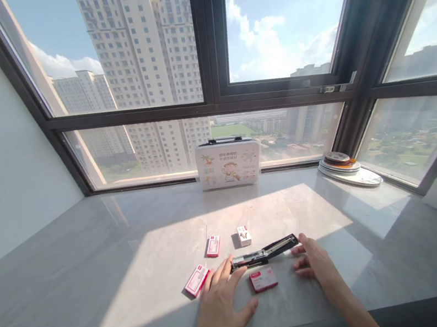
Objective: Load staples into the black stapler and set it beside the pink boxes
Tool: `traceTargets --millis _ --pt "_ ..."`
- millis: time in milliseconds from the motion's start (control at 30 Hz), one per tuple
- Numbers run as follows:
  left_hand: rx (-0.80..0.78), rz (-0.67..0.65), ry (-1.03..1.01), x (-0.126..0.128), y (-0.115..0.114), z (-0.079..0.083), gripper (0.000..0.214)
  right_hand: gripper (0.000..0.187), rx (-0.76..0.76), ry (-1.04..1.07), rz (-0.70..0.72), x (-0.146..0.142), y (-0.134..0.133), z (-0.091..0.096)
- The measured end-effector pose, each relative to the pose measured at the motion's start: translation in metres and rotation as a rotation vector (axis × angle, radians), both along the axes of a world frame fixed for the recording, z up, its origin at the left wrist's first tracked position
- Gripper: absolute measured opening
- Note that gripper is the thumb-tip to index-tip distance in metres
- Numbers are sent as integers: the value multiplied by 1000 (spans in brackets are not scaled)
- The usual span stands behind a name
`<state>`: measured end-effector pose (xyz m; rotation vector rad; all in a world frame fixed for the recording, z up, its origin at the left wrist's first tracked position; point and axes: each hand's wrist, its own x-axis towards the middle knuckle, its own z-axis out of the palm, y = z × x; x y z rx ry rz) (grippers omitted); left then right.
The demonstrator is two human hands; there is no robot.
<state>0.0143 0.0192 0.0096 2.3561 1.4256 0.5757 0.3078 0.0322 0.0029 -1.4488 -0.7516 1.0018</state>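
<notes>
A black stapler (265, 253) lies folded wide open on the grey stone sill, its metal inside facing up. My left hand (223, 302) is at its left end, palm down, fingers stretched out and thumb apart; the fingertips seem to touch that end. By the right end is my right hand (317, 264), fingers apart and slightly bent, the index finger at the stapler's tip. I cannot tell if it touches. A red-and-white box (263, 279) lies in front of the stapler. Another such box (197, 281) is beside my left fingers.
Behind the stapler are a flat red-and-white box (213, 246) and a small white box (244, 235). A white cartoon-printed case (229, 164) stands against the window. Stacked plates (347, 168) sit in the right corner. The sill's front edge (426, 300) runs below my hands.
</notes>
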Motion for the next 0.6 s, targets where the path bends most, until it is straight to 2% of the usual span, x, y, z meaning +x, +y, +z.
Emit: traceTargets --millis 100,200,267,400,600 --pt "-17 2 -9 5 3 6 46 52 -147 -283 192 3 -17 -8" --pt "-40 0 -23 10 5 13 39 50 -124 -573 387 -22 -22 -8" --pt "-47 -8 -40 12 5 17 39 44 -95 -661 415 -43 -20 -7" --pt "-34 -4 -97 11 4 17 37 38 -67 -694 383 -65 -16 -6" --pt "-45 -13 -169 5 7 11 33 40 -83 -590 422 -69 -19 1"
